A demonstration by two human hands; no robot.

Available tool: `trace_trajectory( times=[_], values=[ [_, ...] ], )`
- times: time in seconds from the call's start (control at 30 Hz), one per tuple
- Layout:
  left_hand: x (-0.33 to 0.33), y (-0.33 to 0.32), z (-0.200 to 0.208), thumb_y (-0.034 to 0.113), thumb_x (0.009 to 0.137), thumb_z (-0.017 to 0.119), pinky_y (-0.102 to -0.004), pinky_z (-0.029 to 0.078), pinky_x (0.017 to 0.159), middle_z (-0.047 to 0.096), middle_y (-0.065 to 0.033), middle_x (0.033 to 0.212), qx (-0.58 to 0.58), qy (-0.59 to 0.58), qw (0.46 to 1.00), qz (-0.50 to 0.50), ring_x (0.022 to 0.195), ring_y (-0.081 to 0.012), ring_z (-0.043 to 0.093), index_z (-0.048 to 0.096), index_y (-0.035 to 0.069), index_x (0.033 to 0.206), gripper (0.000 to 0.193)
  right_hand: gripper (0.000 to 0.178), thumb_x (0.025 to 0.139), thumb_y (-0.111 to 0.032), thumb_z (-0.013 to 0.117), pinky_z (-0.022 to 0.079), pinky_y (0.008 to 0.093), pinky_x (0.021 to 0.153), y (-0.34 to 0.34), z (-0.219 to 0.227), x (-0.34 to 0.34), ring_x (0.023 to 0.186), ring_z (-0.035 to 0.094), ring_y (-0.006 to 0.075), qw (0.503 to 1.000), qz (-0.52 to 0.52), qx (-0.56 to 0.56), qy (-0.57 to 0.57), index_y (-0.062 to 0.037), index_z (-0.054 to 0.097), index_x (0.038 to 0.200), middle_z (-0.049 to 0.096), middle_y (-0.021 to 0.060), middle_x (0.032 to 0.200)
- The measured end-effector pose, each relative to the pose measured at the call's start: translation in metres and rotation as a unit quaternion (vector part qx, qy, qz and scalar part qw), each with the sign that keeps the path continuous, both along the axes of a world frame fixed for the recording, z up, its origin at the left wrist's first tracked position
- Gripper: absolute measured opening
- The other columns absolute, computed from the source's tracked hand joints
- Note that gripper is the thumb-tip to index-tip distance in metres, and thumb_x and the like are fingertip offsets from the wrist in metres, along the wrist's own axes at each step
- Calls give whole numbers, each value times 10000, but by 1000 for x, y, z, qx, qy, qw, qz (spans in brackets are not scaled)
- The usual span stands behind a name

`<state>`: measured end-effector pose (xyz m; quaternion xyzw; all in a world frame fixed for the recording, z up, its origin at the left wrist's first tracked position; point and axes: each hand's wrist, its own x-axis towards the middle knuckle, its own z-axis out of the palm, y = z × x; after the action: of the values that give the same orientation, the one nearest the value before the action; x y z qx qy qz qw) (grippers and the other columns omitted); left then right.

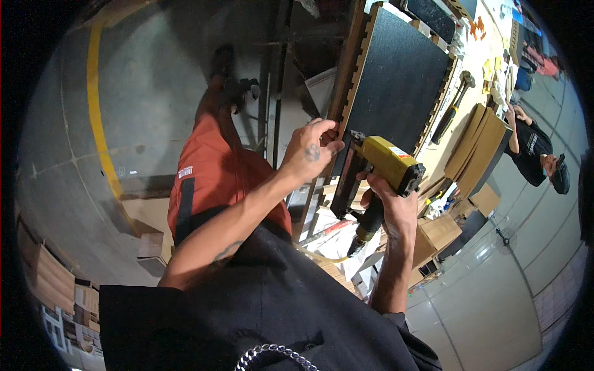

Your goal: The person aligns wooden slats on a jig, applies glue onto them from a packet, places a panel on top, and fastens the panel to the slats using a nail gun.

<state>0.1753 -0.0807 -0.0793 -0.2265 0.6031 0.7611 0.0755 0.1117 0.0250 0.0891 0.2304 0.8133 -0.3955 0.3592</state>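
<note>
A yellow and black pneumatic nail gun (387,154) is gripped by my right hand (396,201), its fingers around the handle and its nose at the near corner of a black panel (399,71). An air hose fitting (356,247) hangs below the handle. My left hand (312,148) is at the panel's left edge, just left of the nail gun's nose. Its thumb and fingers are curled together there, and what lies between them is hidden. Notched finger joints run along both long sides of the panel.
A hammer (455,108) lies on the worktable right of the panel, near stacked brown boards (473,145). Cartons (436,238) stand farther right. Another person in black (535,148) is at the table's far side. A yellow line (96,111) marks the floor on the left.
</note>
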Motion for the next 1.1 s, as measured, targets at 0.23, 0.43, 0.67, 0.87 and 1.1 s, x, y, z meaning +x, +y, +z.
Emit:
trace_trajectory(
  times=[0.23, 0.43, 0.67, 0.87, 1.1],
  values=[
    [14, 2, 5, 224, 805, 811, -353, 532, 719, 677, -154, 989, -98, -17, 992, -73, 834, -261, 685, 639, -21, 1122, 436, 362, 865, -115, 709, 510, 271, 549, 17, 3, 17, 611, 653, 155, 999, 14, 11, 30, 40, 622, 1181, 703, 100, 908],
    [19, 5, 7, 230, 804, 807, -359, 530, 697, 678, -154, 992, -51, -50, 994, -81, 756, -256, 683, 637, -17, 1127, 440, 401, 835, -67, 662, 506, 276, 547, 11, 5, 30, 577, 616, 146, 998, 9, 56, 9, 46, 617, 1218, 724, 131, 919],
    [23, 11, 1, 236, 815, 799, -352, 532, 702, 684, -155, 988, -39, -16, 998, -42, 778, -245, 683, 648, -19, 1113, 421, 379, 834, -48, 723, 528, 279, 528, 11, 0, 31, 583, 647, 152, 999, 11, 36, 7, 63, 617, 1181, 706, 111, 894],
    [25, 11, 12, 230, 821, 796, -354, 537, 720, 679, -140, 1010, -75, -27, 996, -46, 795, -253, 680, 613, -6, 1230, 506, 470, 846, -31, 707, 523, 274, 530, 8, 4, 38, 597, 637, 143, 999, 25, 24, 26, 38, 568, 1290, 696, 121, 939],
    [40, 27, 13, 179, 836, 778, -339, 562, 743, 675, -173, 1068, -76, -73, 994, -26, 838, -263, 699, 595, -22, 1258, 502, 595, 860, -16, 672, 550, 263, 566, 27, 15, 58, 676, 638, 140, 999, 2, 7, 52, -1, 470, 1420, 683, 121, 985]
  ],
)
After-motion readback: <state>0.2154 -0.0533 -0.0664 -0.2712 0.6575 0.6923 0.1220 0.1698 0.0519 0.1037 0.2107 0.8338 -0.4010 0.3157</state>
